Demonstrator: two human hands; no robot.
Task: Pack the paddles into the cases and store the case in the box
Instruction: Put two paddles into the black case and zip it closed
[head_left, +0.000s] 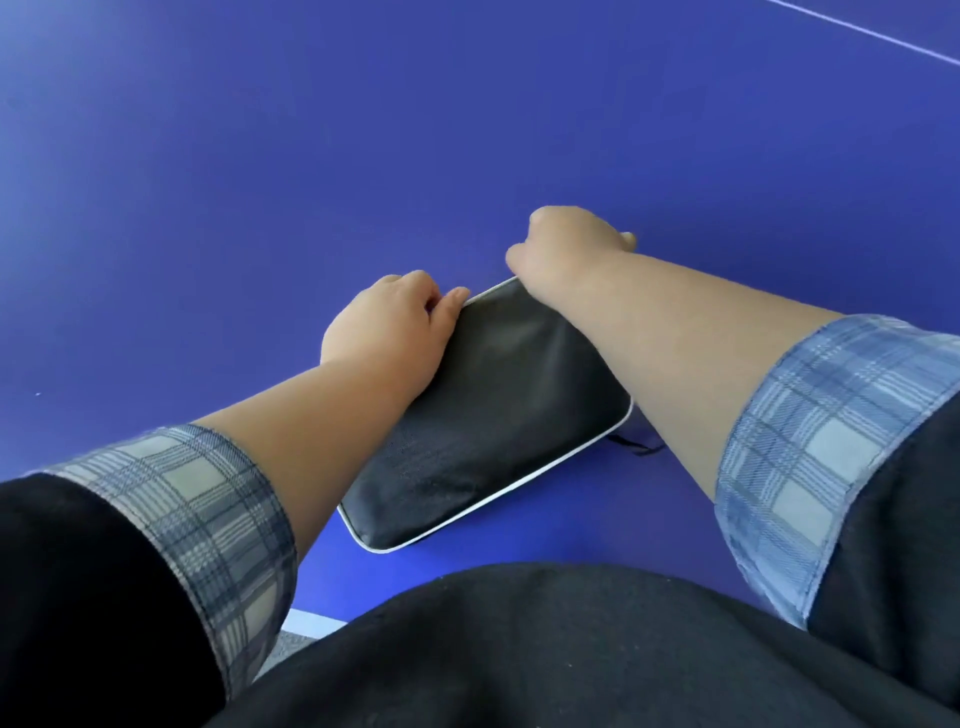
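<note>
Your left grip (387, 325) is holding a far corner of the black case (488, 415) on the bench (467, 130). Your right grip (563, 249) is curling at its far edge, on what I cannot tell. You're seemingly nearing boxing.

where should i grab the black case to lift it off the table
Likely the near short end of the case, thumb on top, coming from your side: it lies flat and thin on the table, that piped edge is free, while the left hand and right hand are at its far corners.
</note>
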